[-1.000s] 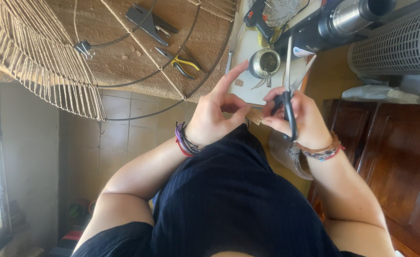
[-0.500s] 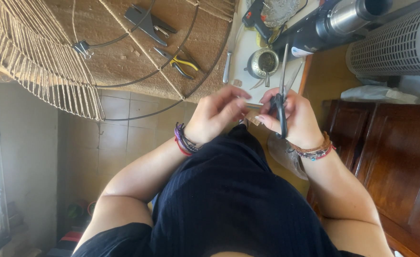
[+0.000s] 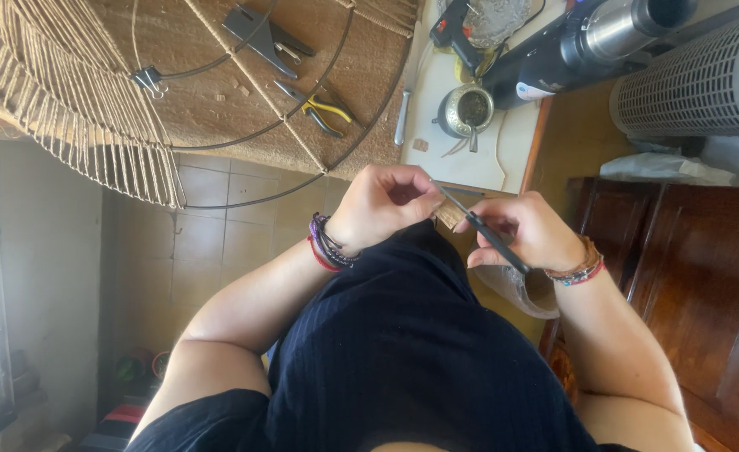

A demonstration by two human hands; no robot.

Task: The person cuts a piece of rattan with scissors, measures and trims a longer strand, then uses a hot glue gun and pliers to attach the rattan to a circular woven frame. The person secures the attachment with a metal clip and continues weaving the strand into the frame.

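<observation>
My right hand [image 3: 533, 234] grips a pair of dark scissors [image 3: 493, 241], held slantwise with the blades pointing up and left. The blade tips reach the fingertips of my left hand [image 3: 382, 205]. That hand pinches a small tan piece of jute cord [image 3: 450, 216] between thumb and fingers. Both hands are close together above my dark shirt [image 3: 403, 351]. Each wrist wears bracelets. How much cord lies inside the left hand is hidden.
A round wire frame partly wrapped in jute [image 3: 76, 109] lies on a brown table with a binder clip [image 3: 146, 79], yellow-handled pliers [image 3: 319, 109] and a grey tool [image 3: 260, 33]. A metal cup [image 3: 466, 109], glue gun [image 3: 457, 33], thermos [image 3: 587, 42] and white heater [image 3: 696, 84] are nearby.
Both hands have come lower, toward my body. The left hand's fingers have closed on the cord. The scissors have tilted from nearly upright to a slant.
</observation>
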